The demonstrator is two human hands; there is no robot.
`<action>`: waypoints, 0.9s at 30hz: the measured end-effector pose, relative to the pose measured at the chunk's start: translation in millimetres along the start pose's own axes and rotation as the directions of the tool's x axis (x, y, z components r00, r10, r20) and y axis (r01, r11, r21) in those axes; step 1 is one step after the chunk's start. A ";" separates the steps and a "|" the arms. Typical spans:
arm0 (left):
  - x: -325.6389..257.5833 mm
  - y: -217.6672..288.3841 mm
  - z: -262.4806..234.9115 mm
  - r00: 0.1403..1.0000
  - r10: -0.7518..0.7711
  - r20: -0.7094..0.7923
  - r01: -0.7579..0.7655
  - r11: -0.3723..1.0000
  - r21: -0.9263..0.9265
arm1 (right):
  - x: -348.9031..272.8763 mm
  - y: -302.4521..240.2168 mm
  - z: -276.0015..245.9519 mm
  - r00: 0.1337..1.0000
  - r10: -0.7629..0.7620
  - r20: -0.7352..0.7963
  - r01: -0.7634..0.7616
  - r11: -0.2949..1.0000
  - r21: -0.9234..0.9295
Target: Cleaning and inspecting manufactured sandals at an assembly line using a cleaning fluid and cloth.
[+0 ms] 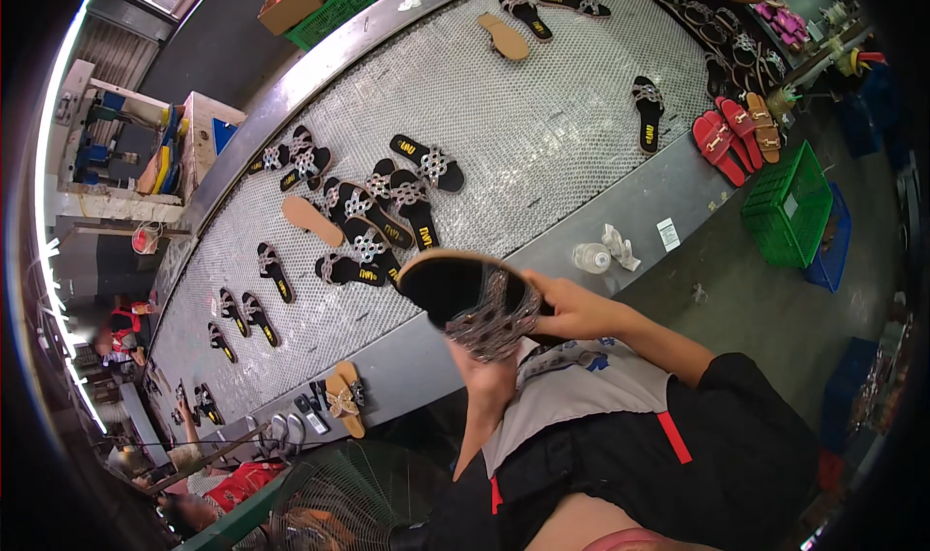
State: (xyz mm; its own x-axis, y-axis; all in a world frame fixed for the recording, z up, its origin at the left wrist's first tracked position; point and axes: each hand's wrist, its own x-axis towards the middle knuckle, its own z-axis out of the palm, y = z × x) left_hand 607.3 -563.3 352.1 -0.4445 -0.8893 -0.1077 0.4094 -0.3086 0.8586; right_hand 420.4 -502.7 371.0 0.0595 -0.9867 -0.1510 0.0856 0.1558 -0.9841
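Observation:
A black slide sandal [446, 289] with a glittery openwork strap [496, 323] and a tan sole edge is held up in front of my chest, tilted, with one rounded end pointing left. My right hand [572, 309] grips its right end, fingers wrapped behind it. Below the strap, my left hand [487, 369] is closed on the sandal's near side; part of its fingers is hidden by the strap. Just beyond, a cluster of similar black sandals [373, 241] lies on the mesh conveyor belt [513, 154], with a tan sole [312, 221] turned up among them.
Along the metal edge are a clear bottle [591, 257], crumpled white paper [620, 248] and tan sandals [345, 401]. Red sandals [717, 147] sit at the right near a green crate [790, 207]. A fan [339, 503] stands close at lower left. Other people are at both ends.

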 end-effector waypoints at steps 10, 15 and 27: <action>71.2 47.7 -30.8 0.803 -0.470 0.366 -0.037 0.573 0.819 | 10.8 -27.7 -43.7 0.941 0.306 0.146 -0.076 0.610 -0.788; 110.8 18.2 -23.9 0.883 -0.240 0.404 -0.179 0.623 0.761 | 65.1 4.8 -67.7 0.994 -0.037 0.106 0.093 0.802 -0.590; 341.8 -26.9 -60.2 0.865 -0.077 0.496 -0.374 0.559 0.740 | 286.5 10.7 -202.6 0.869 0.296 0.396 0.028 0.770 -0.637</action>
State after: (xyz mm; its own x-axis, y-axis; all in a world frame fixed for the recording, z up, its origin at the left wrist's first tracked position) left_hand 492.3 -879.3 262.0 -0.8114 -0.5777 0.0893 -0.1938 0.4099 0.8913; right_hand 236.8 -793.0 298.3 0.4711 -0.7932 -0.3858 -0.5658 0.0638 -0.8220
